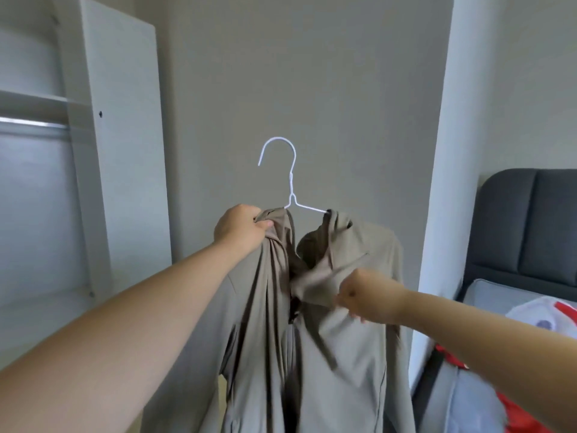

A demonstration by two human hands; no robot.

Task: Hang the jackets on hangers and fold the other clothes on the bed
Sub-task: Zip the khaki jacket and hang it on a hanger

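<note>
**Head view, hanging step.** 1 taupe jacket (pixel 343 354) is held up in mid-air in front of the person, partly mounted on a white wire hanger (pixel 292 182). The hanger's right arm enters the right shoulder, which sits fairly square. The left shoulder is bunched into folds where the hanger's left arm disappears under the cloth. The left hand (pixel 242 228) grips this bunched shoulder with its fingers curled round the fabric, and it appears to carry hanger and jacket together. The right hand (pixel 363 296), lower and nearer the centre, pinches a loose flap of the collar or hood; its fingertips are mostly hidden by the cloth. The hook stands free, touching nothing.

**Progress (a judgement).** The hanging of this jacket is in hand but not finished. The left shoulder has yet to be spread along the wire, the collar settled, and the hook set on a rail. Whether other jackets are already hung cannot be told. At least 1 red and white garment (pixel 530 310) lies in a loose heap on the bed (pixel 487 295) at right, so the folding is not complete.

**Room.** An open white wardrobe (pixel 118 151) stands at left, with a metal rail (pixel 34 122) under a shelf. A plain grey wall (pixel 312 73) lies behind the jacket. The bed has a grey cover and a dark padded headboard (pixel 527 226)
</note>
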